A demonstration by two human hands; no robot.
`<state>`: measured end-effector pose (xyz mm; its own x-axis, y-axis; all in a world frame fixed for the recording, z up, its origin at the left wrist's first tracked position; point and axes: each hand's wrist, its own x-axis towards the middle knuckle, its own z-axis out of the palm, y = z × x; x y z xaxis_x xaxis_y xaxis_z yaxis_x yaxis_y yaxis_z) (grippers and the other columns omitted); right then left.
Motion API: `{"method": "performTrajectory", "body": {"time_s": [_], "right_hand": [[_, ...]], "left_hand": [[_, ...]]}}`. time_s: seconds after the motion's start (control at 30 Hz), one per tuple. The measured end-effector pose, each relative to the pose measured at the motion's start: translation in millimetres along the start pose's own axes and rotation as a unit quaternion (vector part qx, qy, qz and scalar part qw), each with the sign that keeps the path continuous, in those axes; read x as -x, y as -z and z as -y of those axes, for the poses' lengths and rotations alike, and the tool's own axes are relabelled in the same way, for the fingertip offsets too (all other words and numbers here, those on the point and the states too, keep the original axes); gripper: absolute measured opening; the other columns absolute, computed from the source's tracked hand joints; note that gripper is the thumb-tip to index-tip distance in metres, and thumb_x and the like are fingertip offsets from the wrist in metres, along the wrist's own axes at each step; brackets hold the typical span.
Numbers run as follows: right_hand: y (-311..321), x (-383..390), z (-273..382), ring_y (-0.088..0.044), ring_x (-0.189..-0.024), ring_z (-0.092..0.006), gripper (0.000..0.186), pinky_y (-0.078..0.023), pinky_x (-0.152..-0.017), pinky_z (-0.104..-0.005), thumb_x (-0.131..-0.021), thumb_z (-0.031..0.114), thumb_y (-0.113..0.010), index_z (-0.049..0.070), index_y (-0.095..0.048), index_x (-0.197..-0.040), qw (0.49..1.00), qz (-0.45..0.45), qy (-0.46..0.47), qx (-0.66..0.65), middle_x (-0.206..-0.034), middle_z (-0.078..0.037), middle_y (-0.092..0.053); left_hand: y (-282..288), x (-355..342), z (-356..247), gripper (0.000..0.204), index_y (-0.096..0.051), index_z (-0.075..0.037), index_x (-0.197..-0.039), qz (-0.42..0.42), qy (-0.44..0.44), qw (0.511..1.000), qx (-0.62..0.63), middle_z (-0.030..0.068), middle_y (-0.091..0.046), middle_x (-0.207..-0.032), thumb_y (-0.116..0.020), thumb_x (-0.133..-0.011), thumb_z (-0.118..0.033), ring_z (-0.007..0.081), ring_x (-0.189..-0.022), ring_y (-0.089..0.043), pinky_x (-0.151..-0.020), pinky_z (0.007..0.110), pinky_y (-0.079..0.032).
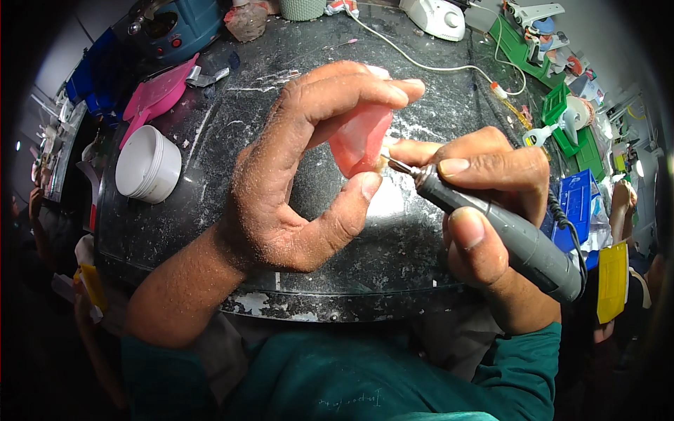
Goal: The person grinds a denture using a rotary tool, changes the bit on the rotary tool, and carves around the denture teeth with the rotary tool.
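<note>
My left hand [288, 161] is closed round a pink denture [364, 137], thumb below and fingers above, over the middle of the bench. Small whitish teeth seem to show at the denture's lower right edge, partly covered. Fine pale dust coats my left hand and wrist. In my right hand [491, 175] a dark grey rotary handpiece [516, 238] is gripped like a pen. Its thin metal bur [399, 163] points left and reaches the denture's right edge; whether it touches I cannot tell. A black cord [559, 210] hangs from the handpiece's rear.
A white tub [149, 166] and a pink dustpan [160, 95] are at left on the dusty black bench [337, 281]. Behind stand a blue machine [179, 35] and a white control box [435, 17] with a cable. Green trays [562, 119] and a blue tray [577, 203] line the right. Other people's arms appear at both sides.
</note>
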<state>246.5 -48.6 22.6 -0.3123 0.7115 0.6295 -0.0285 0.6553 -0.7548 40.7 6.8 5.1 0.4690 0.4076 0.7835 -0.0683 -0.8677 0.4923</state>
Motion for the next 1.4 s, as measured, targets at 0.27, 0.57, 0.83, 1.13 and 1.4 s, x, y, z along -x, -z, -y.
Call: {"method": "performTrajectory", "body": {"time_s": [0.27,0.57,0.83,1.13,1.4], "right_hand": [[-1,0,2,-0.062,-0.107,-0.0344,0.033,-0.046,-0.097,-0.0491,-0.092,0.028,-0.063,0.006,-0.048,-0.110,1.000,0.000,-0.013,-0.015,-0.096,-0.017,-0.054],[-2,-1,3,-0.062,-0.107,-0.0337,0.032,-0.047,-0.096,-0.0490,-0.091,0.028,-0.063,0.005,-0.048,-0.109,1.000,-0.002,-0.013,0.000,-0.096,-0.016,-0.054],[1,-2,-5,-0.062,-0.108,-0.0373,0.032,-0.047,-0.099,-0.0520,-0.092,0.027,-0.062,0.005,-0.048,-0.110,0.999,-0.003,0.023,-0.031,-0.095,-0.015,-0.053],[-3,-1,-9,-0.060,-0.112,-0.0391,0.035,-0.048,-0.098,-0.0505,-0.091,0.024,-0.066,0.007,-0.046,-0.115,0.996,0.017,0.086,0.029,-0.102,-0.017,-0.054],[-3,1,-3,-0.060,-0.109,-0.0407,0.031,-0.050,-0.095,-0.0494,-0.090,0.017,-0.067,0.006,-0.049,-0.113,0.997,0.017,0.070,0.039,-0.101,-0.016,-0.053]], "left_hand": [[-3,1,-1,0.049,-0.038,0.006,-0.130,-0.020,0.014,0.999,0.025,0.0266,-0.048,-0.130,-0.056,-0.086,-0.006,0.0353,-0.127,-0.050,-0.111,0.046,-0.031],[-3,1,-2,0.049,-0.037,0.007,-0.130,-0.021,0.023,0.999,0.010,0.0267,-0.053,-0.128,-0.055,-0.088,-0.010,0.0322,-0.126,-0.050,-0.111,0.044,-0.031],[-6,5,-7,0.050,-0.039,0.007,-0.133,-0.024,0.109,0.992,0.061,0.0249,-0.056,-0.125,-0.050,-0.090,-0.016,0.0261,-0.121,-0.053,-0.109,0.041,-0.034],[0,-3,-18,0.059,-0.046,0.007,-0.135,0.042,0.136,0.988,-0.058,0.0207,-0.057,-0.122,-0.033,-0.093,-0.033,0.0254,-0.114,-0.054,-0.104,0.039,-0.035],[-4,-8,-24,0.079,-0.041,0.004,-0.141,0.037,0.241,0.969,-0.031,0.0083,-0.046,-0.096,-0.036,-0.083,-0.049,0.0195,-0.093,-0.042,-0.091,0.033,-0.032]]}}
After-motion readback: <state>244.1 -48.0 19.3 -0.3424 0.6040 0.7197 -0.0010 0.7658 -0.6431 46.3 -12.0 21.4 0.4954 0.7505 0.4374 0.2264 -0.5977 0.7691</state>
